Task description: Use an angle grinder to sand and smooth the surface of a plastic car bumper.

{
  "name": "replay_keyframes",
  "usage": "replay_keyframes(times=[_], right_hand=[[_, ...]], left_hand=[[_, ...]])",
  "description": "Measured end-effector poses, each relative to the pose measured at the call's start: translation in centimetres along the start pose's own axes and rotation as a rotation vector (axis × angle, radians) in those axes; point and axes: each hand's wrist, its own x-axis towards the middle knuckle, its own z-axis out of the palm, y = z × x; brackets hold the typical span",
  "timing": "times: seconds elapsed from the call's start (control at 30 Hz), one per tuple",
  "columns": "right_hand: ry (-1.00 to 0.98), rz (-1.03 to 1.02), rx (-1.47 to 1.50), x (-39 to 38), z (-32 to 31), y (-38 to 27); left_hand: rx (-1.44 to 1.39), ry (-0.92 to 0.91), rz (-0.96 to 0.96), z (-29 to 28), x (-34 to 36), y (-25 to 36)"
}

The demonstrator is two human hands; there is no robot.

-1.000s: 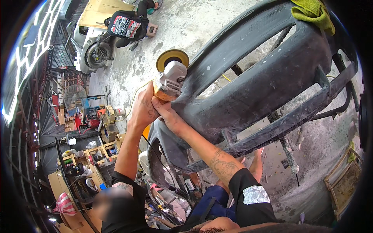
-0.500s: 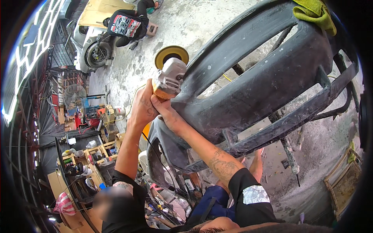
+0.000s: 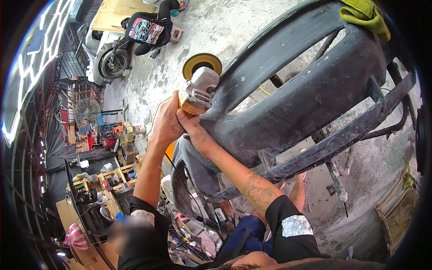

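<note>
An angle grinder (image 3: 201,88) with a grey metal head and yellow-orange body is held up in both my hands. Its round yellow-brown disc (image 3: 190,65) points away from me, beside the far left edge of a black car bumper (image 3: 297,103). My left hand (image 3: 167,121) is closed around the grinder's body from the left. Against its near end, my right hand (image 3: 192,127) grips with the thumb folded over. Whether the disc touches the bumper I cannot tell. A dark cord hangs down below my hands.
A green cloth (image 3: 366,19) lies on the bumper's far right end. A person in black (image 3: 146,32) crouches by a car (image 3: 96,58) at the far left. Cluttered wooden shelving (image 3: 119,184) stands at my left. A framed panel (image 3: 402,216) leans at the right.
The grinder and both my hands have shifted very slightly to the right. My grip looks the same, and the bumper has not visibly moved.
</note>
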Motion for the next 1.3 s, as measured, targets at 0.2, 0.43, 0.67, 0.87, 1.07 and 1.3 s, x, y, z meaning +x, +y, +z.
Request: replay_keyframes(times=[0.2, 0.43, 0.67, 0.87, 1.07, 1.3], right_hand=[[-0.057, 0.067, -0.073, -0.1, -0.2, -0.7], [-0.006, 0.114, -0.123, -0.3, 0.1, -1.4], [-0.004, 0.139, -0.113, -0.7, 0.4, -1.6], [-0.027, 0.077, -0.094, -0.1, 0.1, -1.0], [-0.002, 0.118, -0.089, -0.4, 0.9, -1.8], [0.025, 0.112, -0.126, -0.4, 0.7, -1.9]], left_hand=[[0.006, 0.011, 0.019, -0.2, 0.1, 0.2], [-0.021, -0.009, 0.017, -0.1, 0.5, -0.1], [0.084, 0.012, 0.056, -0.2, 0.1, -0.2], [0.051, 0.008, 0.048, 0.0, 0.2, -0.2], [0.005, 0.015, 0.046, -0.2, 0.3, -1.2], [0.008, -0.013, -0.002, -0.6, 0.9, 0.5]])
